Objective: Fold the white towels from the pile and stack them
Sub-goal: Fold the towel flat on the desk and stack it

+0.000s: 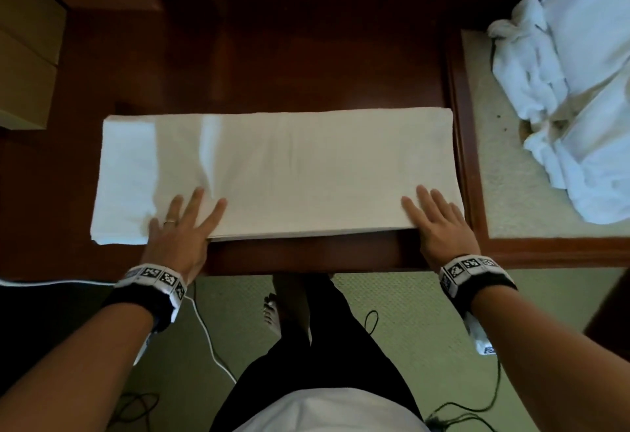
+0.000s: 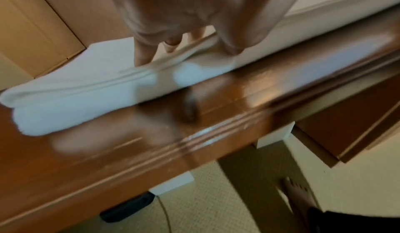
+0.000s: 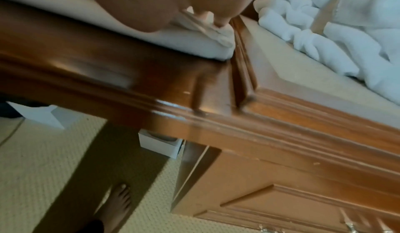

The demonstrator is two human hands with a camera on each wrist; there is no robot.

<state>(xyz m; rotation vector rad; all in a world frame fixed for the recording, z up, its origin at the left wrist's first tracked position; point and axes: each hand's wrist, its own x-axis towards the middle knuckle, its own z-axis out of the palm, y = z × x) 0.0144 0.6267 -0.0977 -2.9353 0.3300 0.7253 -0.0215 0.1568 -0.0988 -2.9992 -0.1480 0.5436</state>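
On the dark wooden desk (image 1: 306, 67), seen from the head camera, a long folded white towel (image 1: 289, 165) lies flat, its near edge close to the desk's near edge. The left hand (image 1: 180, 227) rests flat on the towel's near left part, fingers straight and spread; the right hand (image 1: 439, 223) lies flat on its near right corner, fingers straight and close together. To the right, a pile of crumpled white towels (image 1: 576, 90) sits on a beige-topped cabinet (image 1: 504, 193). Cardboard boxes (image 1: 27, 39) stand at far left.

From the left wrist, blurred, the fingers (image 2: 142, 55) press down on the towel's (image 2: 65, 96) edge layers, and a bare foot (image 2: 296, 195) stands on carpet.

From the right wrist, the fingertips (image 3: 220, 22) touch the towel's (image 3: 194, 43) corner beside the cabinet's rim (image 3: 244, 62), with the pile (image 3: 324, 31) beyond.
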